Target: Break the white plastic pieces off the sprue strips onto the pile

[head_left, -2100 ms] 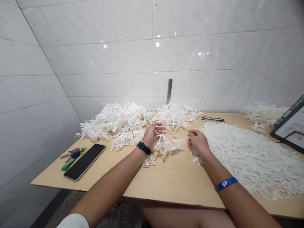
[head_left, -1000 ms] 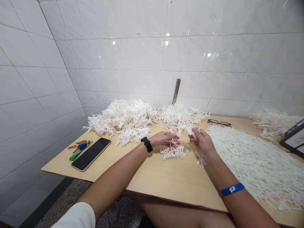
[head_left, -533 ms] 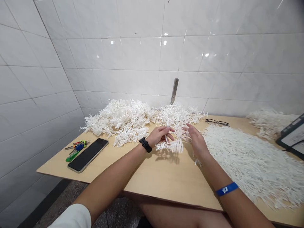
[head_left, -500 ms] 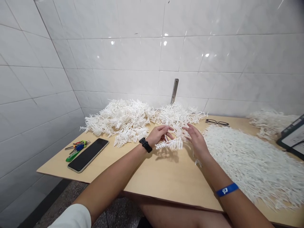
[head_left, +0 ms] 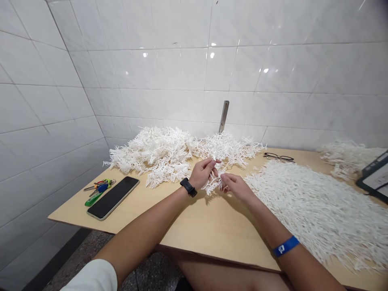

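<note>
My left hand [head_left: 203, 173], with a black watch band at its wrist, is closed around a white, branched plastic piece [head_left: 212, 186] that looks like a sprue with many thin prongs. My right hand [head_left: 235, 186], its forearm wearing a blue wristband, pinches the prongs on the right side of that piece with thumb and fingertips. Both hands are just above the table. Behind them lies a heap of tangled white branched pieces [head_left: 157, 147]. To the right spreads a wide layer of small loose white pieces [head_left: 315, 206].
On the left of the wooden table [head_left: 194, 226] lie a phone [head_left: 113, 198] and keys [head_left: 101, 186] with a green tag. Eyeglasses [head_left: 279, 157] lie behind the loose layer. A dark-framed object [head_left: 376, 178] stands at the right edge. A metal bracket [head_left: 224, 116] rises before the tiled wall.
My right hand has moved left and down from beside the piece and closed on its prongs. The left hand keeps hold of the piece, which now appears turned.
</note>
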Demonstrator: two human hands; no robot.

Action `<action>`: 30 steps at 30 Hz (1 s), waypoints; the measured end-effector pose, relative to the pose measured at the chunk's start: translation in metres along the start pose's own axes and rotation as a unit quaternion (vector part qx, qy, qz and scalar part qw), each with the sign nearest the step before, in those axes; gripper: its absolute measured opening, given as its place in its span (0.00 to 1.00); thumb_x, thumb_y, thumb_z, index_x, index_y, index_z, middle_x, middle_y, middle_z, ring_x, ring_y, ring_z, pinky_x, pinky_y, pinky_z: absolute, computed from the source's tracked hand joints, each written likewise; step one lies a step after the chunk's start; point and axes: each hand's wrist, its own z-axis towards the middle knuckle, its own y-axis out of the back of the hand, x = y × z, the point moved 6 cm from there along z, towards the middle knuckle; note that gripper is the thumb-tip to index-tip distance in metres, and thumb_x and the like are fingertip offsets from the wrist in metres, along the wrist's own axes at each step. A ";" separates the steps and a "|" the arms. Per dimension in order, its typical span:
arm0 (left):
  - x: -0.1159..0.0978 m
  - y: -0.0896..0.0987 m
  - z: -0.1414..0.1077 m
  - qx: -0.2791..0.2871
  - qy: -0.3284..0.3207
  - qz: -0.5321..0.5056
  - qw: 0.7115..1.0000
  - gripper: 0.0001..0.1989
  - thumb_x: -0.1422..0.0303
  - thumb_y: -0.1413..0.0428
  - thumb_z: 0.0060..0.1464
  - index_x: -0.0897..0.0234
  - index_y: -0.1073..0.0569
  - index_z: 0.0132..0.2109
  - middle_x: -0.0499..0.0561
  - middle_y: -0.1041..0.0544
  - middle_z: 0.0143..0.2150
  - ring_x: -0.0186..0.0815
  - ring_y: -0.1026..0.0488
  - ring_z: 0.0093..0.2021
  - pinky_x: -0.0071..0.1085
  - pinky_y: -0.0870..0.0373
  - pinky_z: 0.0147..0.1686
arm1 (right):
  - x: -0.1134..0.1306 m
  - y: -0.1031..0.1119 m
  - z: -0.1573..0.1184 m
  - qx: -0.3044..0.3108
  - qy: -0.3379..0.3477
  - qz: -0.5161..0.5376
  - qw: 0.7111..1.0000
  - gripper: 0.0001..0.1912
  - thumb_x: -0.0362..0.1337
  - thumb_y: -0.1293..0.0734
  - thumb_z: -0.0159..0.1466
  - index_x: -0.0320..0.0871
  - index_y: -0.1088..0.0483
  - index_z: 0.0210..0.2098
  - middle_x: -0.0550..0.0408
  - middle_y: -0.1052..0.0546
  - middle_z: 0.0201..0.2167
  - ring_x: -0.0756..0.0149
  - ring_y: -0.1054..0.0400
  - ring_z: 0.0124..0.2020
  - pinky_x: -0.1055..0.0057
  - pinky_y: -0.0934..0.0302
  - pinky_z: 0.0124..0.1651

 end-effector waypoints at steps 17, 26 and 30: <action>0.016 -0.022 -0.005 0.170 0.062 0.041 0.983 0.22 0.50 0.43 0.50 0.68 0.24 0.30 0.54 0.22 0.30 0.38 0.27 0.36 0.31 0.33 0.40 | 0.001 0.013 0.000 -0.033 0.033 0.026 0.999 0.20 0.53 0.33 0.57 0.43 0.32 0.25 0.59 0.32 0.20 0.70 0.39 0.23 0.70 0.43 0.30; 0.024 -0.021 -0.008 0.014 0.056 0.027 0.998 0.16 0.57 0.44 0.53 0.67 0.26 0.30 0.52 0.23 0.29 0.38 0.27 0.36 0.33 0.32 0.42 | -0.013 0.009 0.004 -0.008 -0.015 0.071 0.997 0.19 0.53 0.30 0.55 0.42 0.30 0.30 0.59 0.32 0.22 0.71 0.40 0.24 0.71 0.44 0.28; 0.027 -0.024 -0.008 -0.023 0.050 -0.024 0.998 0.14 0.59 0.45 0.54 0.68 0.27 0.32 0.51 0.25 0.28 0.36 0.28 0.33 0.32 0.32 0.39 | -0.012 0.008 0.004 -0.011 -0.021 0.102 0.994 0.19 0.51 0.29 0.54 0.41 0.28 0.35 0.58 0.31 0.24 0.69 0.38 0.26 0.71 0.42 0.30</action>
